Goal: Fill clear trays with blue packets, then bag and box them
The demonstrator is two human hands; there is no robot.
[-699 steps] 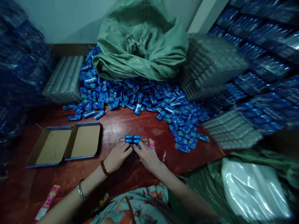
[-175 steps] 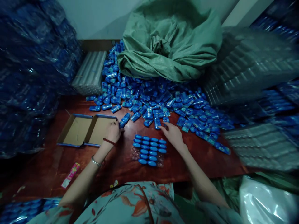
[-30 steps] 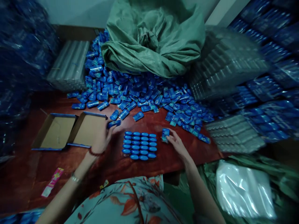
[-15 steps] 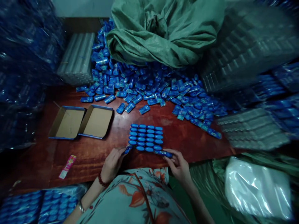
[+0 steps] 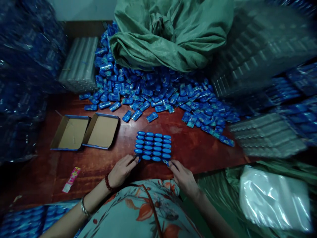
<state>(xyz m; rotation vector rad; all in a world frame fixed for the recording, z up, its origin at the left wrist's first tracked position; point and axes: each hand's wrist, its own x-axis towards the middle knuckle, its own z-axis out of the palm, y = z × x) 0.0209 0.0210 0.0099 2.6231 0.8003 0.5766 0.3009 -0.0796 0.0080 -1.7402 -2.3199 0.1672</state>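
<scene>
A block of glossy blue oval-ended packs (image 5: 152, 145) stands in neat rows on the reddish-brown table (image 5: 104, 175). At its near left corner, my left hand (image 5: 123, 170) is closed on a small blue pack (image 5: 139, 159), mostly hidden by the fingers. My right hand (image 5: 183, 177) pinches another blue pack (image 5: 165, 161) against the near right corner of the block. Beyond the block lies a big heap of loose blue packs (image 5: 146, 89) in clear, shiny wrapping.
Two shallow cardboard boxes (image 5: 70, 132) with blue rims lie to the left. A pink packet (image 5: 71, 179) is near them. A green sack (image 5: 163, 46) rests over the heap. Stacked clear plastic trays (image 5: 264, 135) and clear plastic bags (image 5: 274, 201) are on the right.
My right hand has moved left, bringing its blue pack in against the near edge of the block. My left hand has shifted slightly right, closer to the corner.
</scene>
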